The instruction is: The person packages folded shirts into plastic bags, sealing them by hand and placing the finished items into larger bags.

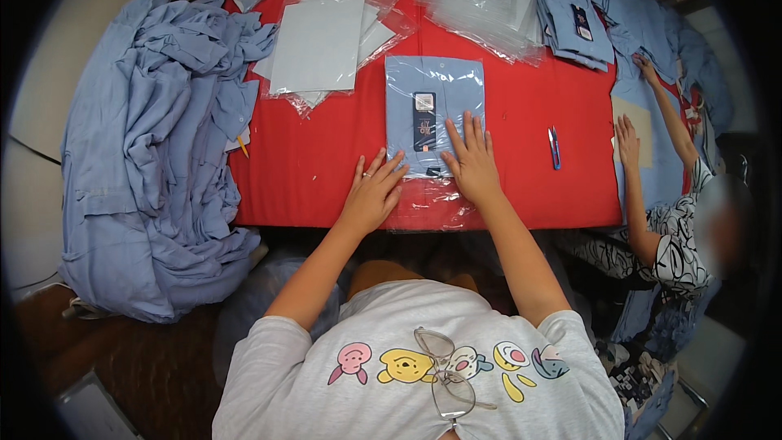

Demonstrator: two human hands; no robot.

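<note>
Head view looks straight down on a red table (pixel 326 171) where a folded blue shirt (pixel 434 110) lies flat inside a clear plastic bag (pixel 423 200), collar end away from the person and the bag's open end toward them at the near table edge. Both hands are spread flat, fingers extended, gripping nothing: the left hand (pixel 373 191) presses on the bag's lower left corner and the loose plastic beyond it, and the right hand (pixel 472 165) lies on the shirt's lower right part. Held this way, the palms seem to keep the slippery film from sliding and to flatten the cloth and push air toward the open mouth. A dark hang tag (pixel 424 121) with a small pale label above it sits in the middle of the shirt front, showing through the film.

Glossy and crinkled, the bag catches light along its folds; the shirt is matte woven cotton with crisp folded edges. Left of the table a large heap of loose blue shirts (pixel 155 155) lies rumpled and soft. Stiff grey card sheets (pixel 319 42) rest in a plastic sleeve near the far edge, with a stack of empty clear bags (pixel 472 0) beside them and bagged shirts (pixel 574 24) piled further right. Small blue thread snips (pixel 554 147) lie on the cloth right of the hands. At the right edge, another person's hands (pixel 627 140) rest on a blue shirt with a card
</note>
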